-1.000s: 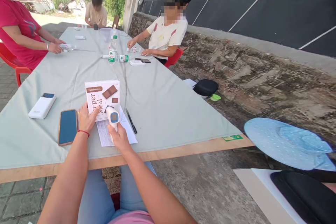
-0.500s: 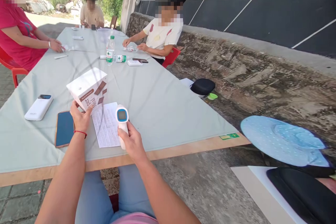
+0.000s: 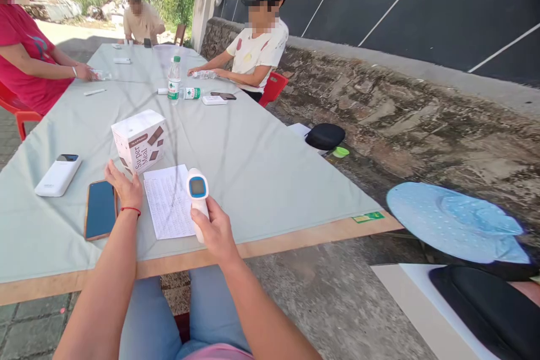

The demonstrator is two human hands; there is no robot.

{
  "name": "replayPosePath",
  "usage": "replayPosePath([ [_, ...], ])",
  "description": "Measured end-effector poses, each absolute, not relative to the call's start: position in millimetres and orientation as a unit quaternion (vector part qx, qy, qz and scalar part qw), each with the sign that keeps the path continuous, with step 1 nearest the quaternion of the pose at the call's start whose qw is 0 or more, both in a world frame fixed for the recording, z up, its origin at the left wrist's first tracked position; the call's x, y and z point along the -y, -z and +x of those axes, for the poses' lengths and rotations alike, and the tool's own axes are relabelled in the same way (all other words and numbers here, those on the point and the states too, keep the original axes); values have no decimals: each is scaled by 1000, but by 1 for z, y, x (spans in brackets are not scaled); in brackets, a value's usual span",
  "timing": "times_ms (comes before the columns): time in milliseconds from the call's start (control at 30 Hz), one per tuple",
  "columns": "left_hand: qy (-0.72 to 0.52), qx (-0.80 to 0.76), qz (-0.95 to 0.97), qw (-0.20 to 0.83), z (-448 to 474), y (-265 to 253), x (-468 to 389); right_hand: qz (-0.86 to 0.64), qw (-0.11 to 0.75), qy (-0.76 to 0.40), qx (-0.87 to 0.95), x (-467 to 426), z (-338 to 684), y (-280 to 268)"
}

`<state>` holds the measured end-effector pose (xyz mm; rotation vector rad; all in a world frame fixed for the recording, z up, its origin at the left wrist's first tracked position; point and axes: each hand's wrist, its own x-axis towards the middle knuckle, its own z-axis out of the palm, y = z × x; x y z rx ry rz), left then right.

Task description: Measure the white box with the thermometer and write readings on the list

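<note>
Where my right hand (image 3: 218,230) is: lower centre, fingers closed around the thermometer (image 3: 197,187) by its handle.
My left hand (image 3: 127,191): left of centre, fingers spread near the box (image 3: 147,143); contact I cannot tell.
Box: standing on the table (image 3: 270,180), left of centre.
Phone (image 3: 100,210): lower left.

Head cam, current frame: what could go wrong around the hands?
1. The left hand is open between the box and the phone; a sideways move might knock either.
2. The right hand holds the thermometer gun near the table's front edge; a slip could drop it to the ground.
3. The paper looks loose; a brush could shift it.
</note>
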<state>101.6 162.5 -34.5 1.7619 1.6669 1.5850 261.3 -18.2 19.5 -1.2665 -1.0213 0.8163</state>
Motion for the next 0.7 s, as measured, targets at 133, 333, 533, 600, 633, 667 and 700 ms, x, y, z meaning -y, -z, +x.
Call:
replayPosePath([
  [133,-556,-558,615,30,103,29,-155,-554,613,-352,440,18,264,-16],
  [333,-476,-490,728,56,110,24,-138,-713,533,-240,388,-3,314,12],
  [533,-379,-469,794,75,123,26,-122,-840,267,-87,464,-22,387,43],
  [600,-345,-450,819,85,127,27,-117,-844,230,-49,483,-22,399,48],
  [633,-329,-441,830,91,129,27,-115,-841,227,-22,490,-21,401,50],
  [667,-313,-433,839,99,130,28,-114,-833,237,6,500,-21,401,51],
  [700,-298,-428,847,106,131,28,-112,-819,258,26,512,-22,399,52],
])
